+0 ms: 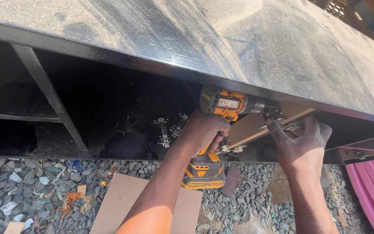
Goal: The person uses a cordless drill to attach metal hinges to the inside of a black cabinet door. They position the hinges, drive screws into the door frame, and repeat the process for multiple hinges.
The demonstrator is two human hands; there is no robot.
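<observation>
Small whitish rectangular label [229,103] on the orange drill body, just right of frame centre; yellow-lettered dark band label [204,183] across the battery base, lower centre; no packages, signs, screens

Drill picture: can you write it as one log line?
left hand: grips yellow drill | right hand: steadies metal hinge | black cabinet | gravel

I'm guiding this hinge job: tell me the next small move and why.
Probably squeeze the trigger: the left hand grips the yellow drill, its nose sits at the metal hinge, and the right hand steadies the wooden panel.
</observation>
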